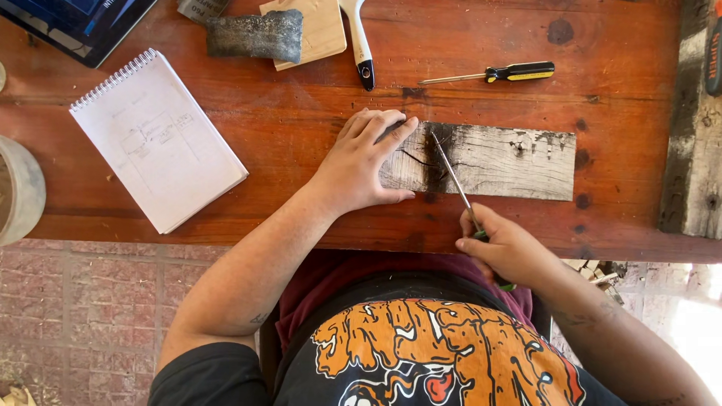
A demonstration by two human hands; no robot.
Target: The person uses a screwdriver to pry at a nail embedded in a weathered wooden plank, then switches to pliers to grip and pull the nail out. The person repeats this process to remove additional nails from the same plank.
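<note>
Gripping a thin metal tool [453, 180] by its green handle, the right hand [505, 246] is closing its fingers around the handle at the near edge of the desk [301, 135], with the shaft slanting up and away so that its tip is touching the dark band across the weathered plank [489, 160]. The left hand [361, 165] is lying flat and open on the plank's left end, fingers spread, pressing it down onto the desk rather than holding anything.

To my eye, the work is going best with the flat hand keeping the plank from sliding, its fingers staying clear of the tip, and the tool being drawn at a low, steady angle along the dark band.

Beyond the plank a yellow-and-black screwdriver [496, 74] is lying apart, with a white-handled tool [359, 41] beside a pale wooden block [320, 30] and a grey block [256, 34]. A spiral notepad [158, 139] with faint pencil sketches is sitting well to the left.

Much of the green handle is being hidden inside the right fist, so the kind of tool is hard to tell. The notepad's drawing is too faint to make out. A round pale object [19, 188] at the left edge and a rough beam [696, 128] at the right are being cut off by the frame.
</note>
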